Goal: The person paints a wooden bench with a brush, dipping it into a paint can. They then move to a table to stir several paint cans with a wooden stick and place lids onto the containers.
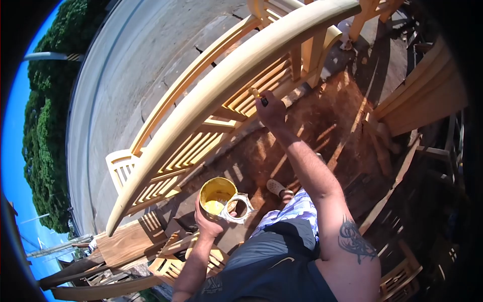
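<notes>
**Head view: brush at a bench back, tin of yellow finish in the other hand**

Head camera looks down on a pale concrete road [131,65] that curves along the left, edged by dark green trees [45,126] under blue sky. Across the middle runs a big unfinished wooden bench [201,146], its broad curved top rail [216,95] slanting from lower left to upper right in full sun. More bare-wood furniture [427,95] stands in shadow at the right, and a smaller slatted chair back [121,166] shows beyond the bench's lower end. Reddish-brown ground [312,131], striped with slat shadows, lies under the person.

The right hand [271,111], on an outstretched arm, is closed in a pinch on the dark handle of a small brush [257,95]. The brush's pale tip rests against the back slats [246,90] just below the top rail.

The left hand [207,224] is held near the lap, fingers wrapped from below on an open metal can [217,197] with yellow liquid in its bottom. A bright metal ring [241,206] touches the can's right side; what it is cannot be told. Just beyond it, a foot in a light sandal [277,187] rests on the ground.
</notes>
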Tool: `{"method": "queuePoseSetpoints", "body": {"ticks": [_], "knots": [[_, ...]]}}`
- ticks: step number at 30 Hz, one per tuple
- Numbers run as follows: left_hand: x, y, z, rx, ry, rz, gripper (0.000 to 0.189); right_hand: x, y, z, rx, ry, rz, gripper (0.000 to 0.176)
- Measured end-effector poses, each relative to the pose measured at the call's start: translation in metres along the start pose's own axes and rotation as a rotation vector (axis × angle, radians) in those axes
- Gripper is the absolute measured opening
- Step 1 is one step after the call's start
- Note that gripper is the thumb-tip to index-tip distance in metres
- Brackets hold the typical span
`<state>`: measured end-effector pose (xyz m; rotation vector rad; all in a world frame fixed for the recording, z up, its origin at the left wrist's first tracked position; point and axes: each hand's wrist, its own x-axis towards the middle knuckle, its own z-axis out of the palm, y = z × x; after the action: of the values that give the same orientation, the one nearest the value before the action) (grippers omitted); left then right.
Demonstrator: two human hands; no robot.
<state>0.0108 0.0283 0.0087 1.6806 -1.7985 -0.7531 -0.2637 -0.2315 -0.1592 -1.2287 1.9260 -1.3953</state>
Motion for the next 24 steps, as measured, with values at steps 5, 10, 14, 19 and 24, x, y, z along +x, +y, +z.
{"method": "queuePoseSetpoints", "body": {"ticks": [5, 10, 14, 19, 24], "knots": [[0.000, 0.002, 0.002, -0.052, -0.013, -0.051, 0.119, -0.021, -0.011, 0.007, 0.156, -0.161, -0.024, 0.023], [0.001, -0.001, -0.001, -0.021, 0.003, 0.003, 0.118, 0.008, -0.003, 0.008, 0.033, -0.197, 0.084, 0.024], [-0.001, 0.004, -0.005, -0.049, 0.012, -0.028, 0.117, 0.042, 0.025, -0.019, -0.091, 0.211, -0.118, 0.023], [-0.003, 0.000, 0.001, -0.053, 0.001, -0.038, 0.116, 0.021, 0.012, -0.011, -0.326, -0.049, -0.304, 0.024], [0.003, 0.004, 0.005, -0.064, 0.009, 0.011, 0.116, -0.009, -0.026, 0.000, -0.026, -0.497, -0.169, 0.028]]}}
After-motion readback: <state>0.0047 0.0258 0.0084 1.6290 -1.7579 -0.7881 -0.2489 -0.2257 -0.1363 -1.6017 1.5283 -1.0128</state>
